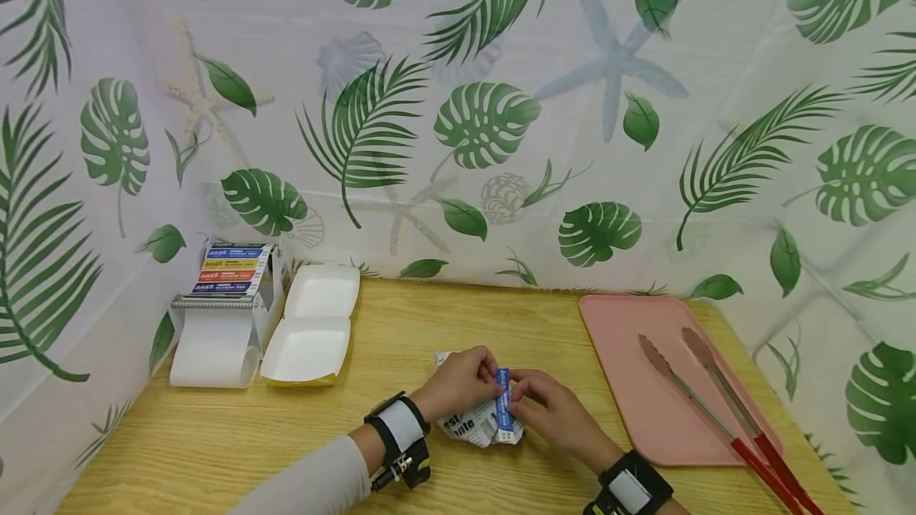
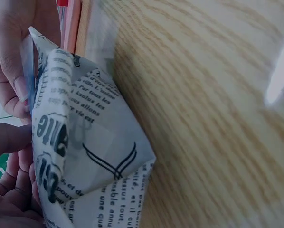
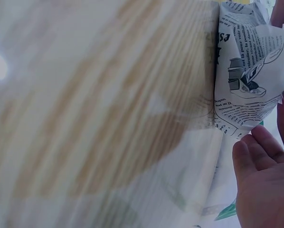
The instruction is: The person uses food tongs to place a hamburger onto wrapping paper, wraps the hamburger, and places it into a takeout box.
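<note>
On the wooden table lies a small package [image 1: 468, 425] wrapped in newsprint-patterned paper, with folded, pointed corners. A narrow blue sticker [image 1: 504, 405] runs down its right side. My left hand [image 1: 459, 381] holds the package from the left and behind, its thumb at the sticker's left edge. From the right, my right hand [image 1: 551, 413] pinches at the sticker's right edge with thumb and forefinger. In the left wrist view the wrapping paper [image 2: 101, 123] shows a folded flap, and the sticker is seen almost edge-on. What is inside the paper is hidden.
A dispenser [image 1: 268, 284] with coloured sticker strips and a hanging white paper roll [image 1: 213, 350] stands at the back left. Beside it sits an open white takeaway box [image 1: 308, 348]. Red-handled tongs [image 1: 704, 400] lie across a pink tray [image 1: 622, 356] on the right.
</note>
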Tool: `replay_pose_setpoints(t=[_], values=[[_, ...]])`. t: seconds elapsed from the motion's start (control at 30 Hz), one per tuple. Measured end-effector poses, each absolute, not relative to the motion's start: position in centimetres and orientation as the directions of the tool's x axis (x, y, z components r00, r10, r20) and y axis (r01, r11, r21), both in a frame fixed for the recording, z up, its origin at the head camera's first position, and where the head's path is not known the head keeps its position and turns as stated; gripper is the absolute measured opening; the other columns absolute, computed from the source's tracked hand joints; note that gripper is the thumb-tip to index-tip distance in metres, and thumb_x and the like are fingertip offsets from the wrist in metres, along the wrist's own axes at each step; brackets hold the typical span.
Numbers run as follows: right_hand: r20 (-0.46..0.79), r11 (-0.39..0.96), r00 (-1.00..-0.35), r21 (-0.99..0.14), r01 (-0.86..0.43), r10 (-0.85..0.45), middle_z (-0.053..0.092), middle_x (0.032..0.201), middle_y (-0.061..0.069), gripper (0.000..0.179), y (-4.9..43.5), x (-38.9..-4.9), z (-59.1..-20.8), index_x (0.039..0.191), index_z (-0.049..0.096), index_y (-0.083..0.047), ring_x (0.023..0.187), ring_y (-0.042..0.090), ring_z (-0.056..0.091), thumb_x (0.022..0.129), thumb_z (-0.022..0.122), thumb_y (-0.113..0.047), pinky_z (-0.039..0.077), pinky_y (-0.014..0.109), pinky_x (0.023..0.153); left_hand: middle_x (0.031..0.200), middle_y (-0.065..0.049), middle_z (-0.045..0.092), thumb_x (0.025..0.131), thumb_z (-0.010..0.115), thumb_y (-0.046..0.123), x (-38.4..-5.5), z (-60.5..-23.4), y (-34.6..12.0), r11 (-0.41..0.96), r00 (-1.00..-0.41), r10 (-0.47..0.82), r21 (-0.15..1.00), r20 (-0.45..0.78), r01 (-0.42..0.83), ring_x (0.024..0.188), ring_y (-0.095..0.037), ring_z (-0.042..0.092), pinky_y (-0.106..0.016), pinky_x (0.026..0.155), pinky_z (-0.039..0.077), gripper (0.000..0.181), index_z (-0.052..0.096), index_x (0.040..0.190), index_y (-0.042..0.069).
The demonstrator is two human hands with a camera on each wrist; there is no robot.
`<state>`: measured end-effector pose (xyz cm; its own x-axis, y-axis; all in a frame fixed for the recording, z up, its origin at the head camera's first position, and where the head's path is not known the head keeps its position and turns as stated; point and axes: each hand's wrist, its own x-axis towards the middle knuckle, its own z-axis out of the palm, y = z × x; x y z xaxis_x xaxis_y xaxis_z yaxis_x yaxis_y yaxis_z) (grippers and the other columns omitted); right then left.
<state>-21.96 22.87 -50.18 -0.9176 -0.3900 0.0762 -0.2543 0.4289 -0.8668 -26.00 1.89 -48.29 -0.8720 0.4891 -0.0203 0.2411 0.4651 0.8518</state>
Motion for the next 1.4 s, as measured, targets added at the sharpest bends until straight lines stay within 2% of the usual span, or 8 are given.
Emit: replay_pose_setpoints(t=[0.13,0.37,0.63,0.83,1.0,1.1,1.23,1.4], values=[[0.105,0.448,-0.916,-0.847,-0.287,-0.387,0.056,0.140,0.019,0.008,22.68,-21.81,-50.26,0.098,0.060,-0.010,0.135,0.042,0.049,0.098,0.068,-0.014,0.041,0.055,0.109,0.081,0.003,0.059,0.090,0.077,0.011,-25.84,-48.38,2.01,0.498,-0.873,0.487,0.825,-0.009,0.269,0.071,-0.009,0.054,-0.022,0.063,0.044,0.018,0.059,0.093,0.010],[0.154,0.574,-0.899,-0.722,-0.385,-0.409,0.059,0.135,0.010,0.016,22.34,-21.66,-50.44,0.105,0.060,-0.018,0.129,0.036,0.054,0.095,0.073,-0.016,0.048,0.057,0.101,0.079,0.006,0.060,0.090,0.079,0.014,-25.85,-48.53,2.07,0.545,-0.867,0.498,0.767,0.030,0.339,0.069,-0.004,0.054,-0.021,0.064,0.046,0.020,0.059,0.091,0.012],[0.148,0.602,-0.900,-0.697,-0.389,-0.410,0.059,0.136,0.011,0.017,22.22,-21.51,-50.09,0.105,0.060,-0.016,0.129,0.037,0.054,0.095,0.073,-0.014,0.049,0.056,0.100,0.080,0.005,0.056,0.088,0.081,0.017,-26.02,-48.56,2.12,0.582,-0.868,0.493,0.716,0.065,0.385,0.069,-0.005,0.049,-0.021,0.064,0.043,0.022,0.061,0.092,0.011],[0.145,0.606,-0.900,-0.694,-0.389,-0.411,0.060,0.131,0.008,0.028,22.26,-21.58,-50.16,0.121,0.061,-0.014,0.126,0.033,0.056,0.095,0.073,-0.016,0.049,0.054,0.100,0.080,0.004,0.054,0.089,0.080,0.020,-25.93,-48.60,2.04,0.607,-0.865,0.494,0.679,0.084,0.413,0.073,-0.008,0.047,-0.022,0.066,0.041,0.022,0.062,0.095,0.009],[0.142,0.621,-0.896,-0.675,-0.398,-0.420,0.060,0.134,0.010,0.040,22.33,-21.52,-50.25,0.133,0.059,-0.009,0.126,0.034,0.057,0.097,0.071,-0.020,0.049,0.054,0.099,0.087,0.001,0.054,0.090,0.080,0.024,-25.85,-48.98,1.93,0.616,-0.864,0.494,0.660,0.101,0.429,0.078,-0.010,0.046,-0.024,0.070,0.042,0.030,0.062,0.107,0.008],[0.137,0.641,-0.895,-0.653,-0.403,-0.424,0.058,0.138,0.011,0.045,22.31,-21.46,-50.29,0.138,0.059,-0.007,0.128,0.035,0.056,0.097,0.071,-0.021,0.048,0.054,0.101,0.091,0.001,0.055,0.090,0.079,0.026,-25.81,-49.15,1.85,0.619,-0.854,0.506,0.637,0.125,0.460,0.080,-0.009,0.047,-0.024,0.072,0.043,0.028,0.065,0.108,0.009],[0.143,0.656,-0.890,-0.627,-0.419,-0.432,0.057,0.140,0.014,0.047,22.31,-21.39,-50.24,0.139,0.060,-0.004,0.129,0.037,0.055,0.097,0.070,-0.021,0.048,0.055,0.101,0.098,0.001,0.060,0.092,0.078,0.028,-25.68,-49.20,1.82,0.634,-0.827,0.535,0.566,0.171,0.527,0.086,-0.009,0.051,-0.023,0.076,0.046,0.024,0.074,0.108,0.011],[0.139,0.654,-0.881,-0.621,-0.433,-0.451,0.054,0.141,0.018,0.047,22.45,-21.43,-50.13,0.139,0.059,0.000,0.130,0.041,0.053,0.100,0.067,-0.025,0.046,0.057,0.101,0.100,0.002,0.064,0.094,0.075,0.029,-25.34,-48.94,1.72,0.656,-0.793,0.572,0.464,0.209,0.596,0.089,-0.010,0.054,-0.022,0.074,0.046,0.023,0.078,0.109,0.012]])
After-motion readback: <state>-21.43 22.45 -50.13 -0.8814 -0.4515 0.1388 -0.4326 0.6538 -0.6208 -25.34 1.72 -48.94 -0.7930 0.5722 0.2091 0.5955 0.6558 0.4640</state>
